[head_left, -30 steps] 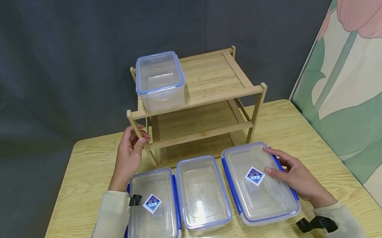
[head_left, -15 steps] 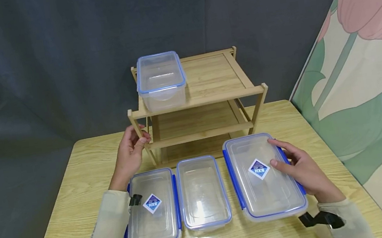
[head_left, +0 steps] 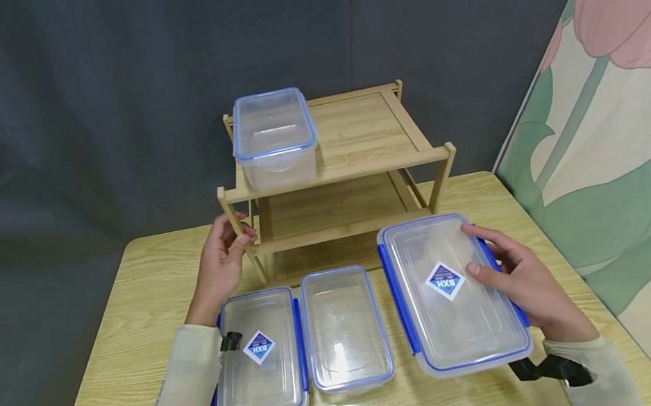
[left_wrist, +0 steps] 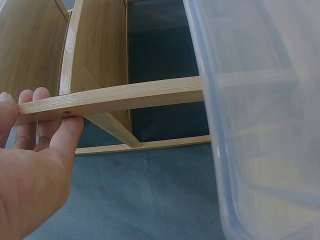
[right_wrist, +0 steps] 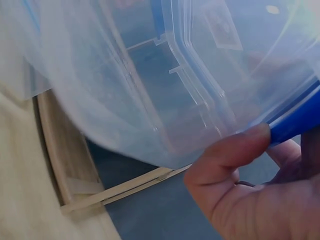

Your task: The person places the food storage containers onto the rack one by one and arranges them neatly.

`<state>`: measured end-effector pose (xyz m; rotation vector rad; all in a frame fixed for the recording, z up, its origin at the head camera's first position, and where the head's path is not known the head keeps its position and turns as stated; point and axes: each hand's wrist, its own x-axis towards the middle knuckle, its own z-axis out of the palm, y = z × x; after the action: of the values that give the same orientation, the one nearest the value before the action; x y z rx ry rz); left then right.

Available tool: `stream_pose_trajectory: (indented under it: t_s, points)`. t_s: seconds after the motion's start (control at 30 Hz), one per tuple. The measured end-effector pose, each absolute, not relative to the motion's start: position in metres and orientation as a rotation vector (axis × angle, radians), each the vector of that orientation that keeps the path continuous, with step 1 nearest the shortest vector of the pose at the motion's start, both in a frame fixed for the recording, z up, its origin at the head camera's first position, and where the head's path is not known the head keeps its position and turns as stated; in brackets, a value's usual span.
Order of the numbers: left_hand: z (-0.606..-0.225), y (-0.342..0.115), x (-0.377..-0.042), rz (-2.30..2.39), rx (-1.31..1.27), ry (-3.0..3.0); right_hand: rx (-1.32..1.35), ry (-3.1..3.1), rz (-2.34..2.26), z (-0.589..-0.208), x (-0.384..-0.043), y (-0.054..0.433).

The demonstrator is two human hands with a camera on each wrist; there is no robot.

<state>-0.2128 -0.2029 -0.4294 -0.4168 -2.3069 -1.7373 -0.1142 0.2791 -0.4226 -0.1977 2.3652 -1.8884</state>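
My left hand (head_left: 220, 266) grips the front left leg of the wooden shelf rack (head_left: 368, 130). In the left wrist view its fingers (left_wrist: 67, 137) curl round the wooden post (left_wrist: 135, 95). On the right, my right hand (head_left: 524, 289) holds a clear food container (head_left: 467, 329) with blue side latches by its right side, thumb on the lid near a diamond label. It is raised and tilted over the table. The right wrist view shows the thumb pinching the container's edge (right_wrist: 120, 110) by a blue latch (right_wrist: 295, 120).
A latched clear container (head_left: 266, 394) lies under my left forearm. Beside it stands another container (head_left: 346, 319) with a pale blue rim. A deeper container (head_left: 274, 133) sits on the rack's top shelf, at the left. Dark curtain (head_left: 156, 81) hangs behind the wooden table (head_left: 141, 279).
My right hand has lifted the food container off the table and moved it right and a little toward the rack. The left hand has stayed on the rack's leg.
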Motion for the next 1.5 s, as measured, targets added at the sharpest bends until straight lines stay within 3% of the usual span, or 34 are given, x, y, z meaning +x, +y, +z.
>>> stream_pose_trajectory:
  t_s: [1.5]
  points:
    - [-0.431, -0.199, -0.215, -1.702, -0.398, -2.339, -0.437, 2.178, -2.330, -0.323, -0.129, 0.255]
